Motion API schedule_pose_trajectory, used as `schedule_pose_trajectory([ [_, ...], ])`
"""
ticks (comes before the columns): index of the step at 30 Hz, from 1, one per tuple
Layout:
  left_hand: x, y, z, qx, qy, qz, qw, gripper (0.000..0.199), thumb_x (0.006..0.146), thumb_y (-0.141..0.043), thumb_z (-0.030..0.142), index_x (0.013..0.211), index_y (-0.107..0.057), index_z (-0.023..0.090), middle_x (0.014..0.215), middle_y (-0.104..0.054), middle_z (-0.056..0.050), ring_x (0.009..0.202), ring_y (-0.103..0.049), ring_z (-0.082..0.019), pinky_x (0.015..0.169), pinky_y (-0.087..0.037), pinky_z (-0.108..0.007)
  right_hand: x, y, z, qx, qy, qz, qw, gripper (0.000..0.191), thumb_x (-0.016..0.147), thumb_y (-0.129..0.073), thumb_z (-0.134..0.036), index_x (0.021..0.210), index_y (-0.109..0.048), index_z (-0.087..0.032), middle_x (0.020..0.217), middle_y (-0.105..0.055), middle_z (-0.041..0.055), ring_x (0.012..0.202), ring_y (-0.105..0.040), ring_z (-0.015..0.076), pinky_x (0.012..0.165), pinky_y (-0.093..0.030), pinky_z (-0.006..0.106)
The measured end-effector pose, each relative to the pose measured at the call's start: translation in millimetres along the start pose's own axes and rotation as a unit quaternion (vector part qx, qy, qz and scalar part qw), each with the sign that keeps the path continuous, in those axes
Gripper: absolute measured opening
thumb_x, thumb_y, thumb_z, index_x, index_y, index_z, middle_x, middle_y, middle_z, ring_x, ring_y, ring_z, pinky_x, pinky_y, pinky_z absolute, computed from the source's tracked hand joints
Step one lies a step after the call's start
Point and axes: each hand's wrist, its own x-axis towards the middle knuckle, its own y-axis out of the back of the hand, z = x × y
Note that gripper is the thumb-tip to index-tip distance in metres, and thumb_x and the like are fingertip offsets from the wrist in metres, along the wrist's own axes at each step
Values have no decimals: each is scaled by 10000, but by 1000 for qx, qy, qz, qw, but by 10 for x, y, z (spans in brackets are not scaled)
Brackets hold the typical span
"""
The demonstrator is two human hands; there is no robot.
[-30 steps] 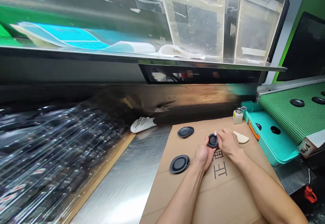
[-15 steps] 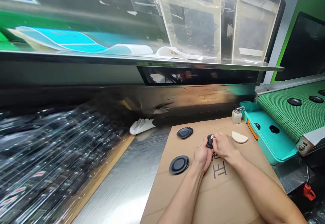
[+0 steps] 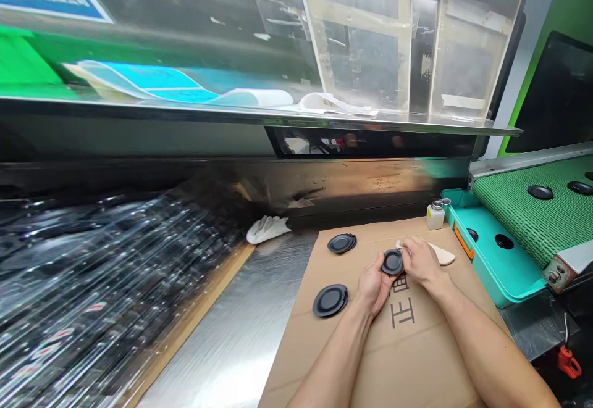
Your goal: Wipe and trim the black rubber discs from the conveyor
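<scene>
Cradling a black round disc (image 3: 392, 262) in your left hand (image 3: 373, 291), you have it at lower centre-right of the frame, above the middle of the cardboard sheet (image 3: 301, 358). Your left hand's fingers are curled together around its underside and edge. Your right hand (image 3: 419, 260) touches the disc's upper right side, with its fingers closed on a small white tip (image 3: 398, 245) just beside the rim; what that tip belongs to is too small to tell. Two more black discs lie on the cardboard left of your hands, one (image 3: 341, 243) farther up and one (image 3: 330, 300) lower down. Printed black characters (image 3: 402, 303) sit just below the held disc. A beige half-round pad (image 3: 443, 255) lies just past your right hand, and a small white bottle (image 3: 435, 216) stands near the sheet's far edge. To the right sits a teal tray (image 3: 500, 266), with a green mesh conveyor belt (image 3: 532, 223) carrying black discs (image 3: 540, 192) at the right edge.
</scene>
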Motion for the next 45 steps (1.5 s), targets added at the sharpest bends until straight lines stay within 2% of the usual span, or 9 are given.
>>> schedule_pose_trajectory([
  [5, -9, 4, 100, -18, -5, 12, 1000, 360, 1012, -386, 268, 1107, -657, 51, 1199, -684, -236, 1051, -700, -271, 852, -597, -390, -28, 237, 126, -16, -89, -107, 990, 282, 932, -543, -399, 835, -719, -202, 799, -689, 57, 809, -630, 199, 712, -405, 267],
  [8, -3, 27, 154, -37, -7, 24, 999, 360, 1014, -372, 280, 1139, -645, 80, 1242, -667, -224, 1072, -693, -270, 854, -591, -393, -55, 436, 277, -54, -85, -114, 988, 347, 858, -639, -490, 1065, -738, -230, 1054, -700, 99, 1013, -624, 254, 835, -425, 316],
  [13, -2, 20, 171, -38, -12, 21, 999, 351, 1010, -393, 311, 1169, -631, 108, 1236, -672, -204, 1079, -691, -275, 871, -579, -403, -21, 595, 548, -93, -119, -196, 969, 642, 699, -790, -277, 1315, -613, -231, 1243, -629, 135, 1144, -579, 313, 935, -422, 386],
  [18, 15, -6, 110, -44, -8, 19, 999, 341, 1009, -399, 303, 1168, -640, 121, 1131, -719, -165, 1044, -700, -252, 909, -570, -406, -52, 284, 145, 53, -38, -20, 998, 467, 892, -632, -327, 1333, -560, -193, 1158, -591, 106, 1119, -550, 239, 965, -429, 352],
  [24, 11, 17, 78, -55, 22, -28, 998, 420, 1010, -380, 350, 1176, -670, 95, 1129, -722, -173, 1107, -672, -254, 1004, -530, -402, -101, -205, -404, 83, 30, -20, 996, 361, 885, -615, -269, 1246, -612, -249, 1105, -493, 80, 1034, -533, 227, 910, -478, 348],
  [27, 10, 18, 68, -57, -14, -21, 998, 387, 1019, -363, 290, 1216, -653, 127, 1151, -721, -136, 1117, -667, -220, 1029, -512, -384, -57, -203, -381, 103, -14, 3, 995, 417, 890, -549, -199, 1306, -559, -222, 1174, -505, 101, 1025, -559, 213, 914, -484, 338],
  [31, 20, 4, 49, -62, -6, -7, 998, 383, 1015, -375, 300, 1180, -671, 121, 1143, -721, -144, 1108, -669, -227, 1027, -509, -375, -88, -97, -336, 138, 42, -62, 988, 492, 888, -531, -192, 1376, -470, -219, 1211, -611, 103, 1084, -591, 227, 934, -473, 333],
  [34, 9, -10, 46, -54, -10, -20, 998, 368, 1015, -382, 303, 1161, -671, 128, 1126, -725, -138, 1105, -668, -231, 1005, -521, -388, -120, -10, -305, 100, -28, -60, 993, 470, 950, -476, -290, 1405, -412, -190, 1075, -689, 113, 940, -654, 249, 812, -488, 337],
  [45, -7, -13, 38, -18, -11, 2, 1000, 276, 995, -436, 253, 1053, -664, 108, 1029, -730, -146, 999, -696, -237, 937, -557, -395, 10, -50, -123, 243, -16, -87, 966, 256, 868, -574, -295, 1075, -688, -199, 946, -724, 19, 835, -651, 161, 743, -480, 237],
])
